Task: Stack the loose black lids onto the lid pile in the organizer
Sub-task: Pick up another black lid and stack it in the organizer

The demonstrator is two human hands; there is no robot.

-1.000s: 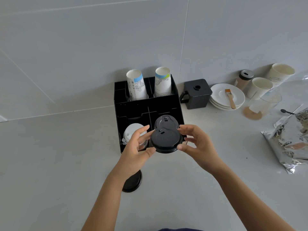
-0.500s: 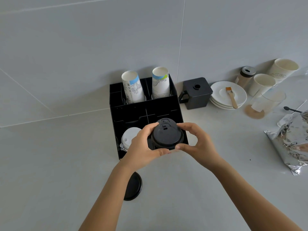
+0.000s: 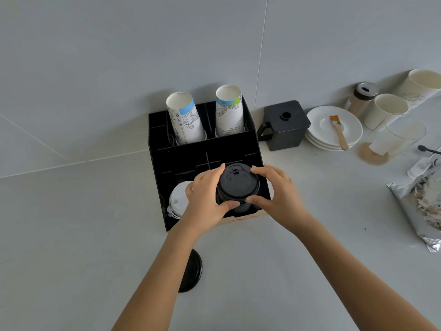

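1. Two hands work one lid here, and I take the black organizer (image 3: pixel 202 154) as my landmark. In its front-left compartment sits a stack of white lids (image 3: pixel 177 201), partly behind my left hand (image 3: pixel 205 201).
2. My left hand grips the left rim of the top black lid (image 3: pixel 238 185), thumb at the near edge, fingers curled round the far side.
3. That lid rests on — or is just being pressed onto — the black lid pile (image 3: pixel 235 204) in the organizer's front-right compartment; I cannot tell whether it is fully seated.
4. My right hand (image 3: pixel 276 194) pinches the lid's right rim the same way.
5. I judge these lids light, thin and slightly springy plastic, rather smooth — best held by the rim at opposite sides and pressed down evenly, or one tilts and jams.
6. One loose black lid (image 3: pixel 192 271) lies on the counter in front of the organizer, partly hidden by my left forearm.
7. Behind the lid pile, two paper cups (image 3: pixel 229 113) stand in the rear slots.
8. Right of the organizer: a black square container (image 3: pixel 284 125), stacked plates (image 3: pixel 334 130) with a brush (image 3: pixel 337 131), more cups, a foil bag (image 3: pixel 422 204) — none obstructing.
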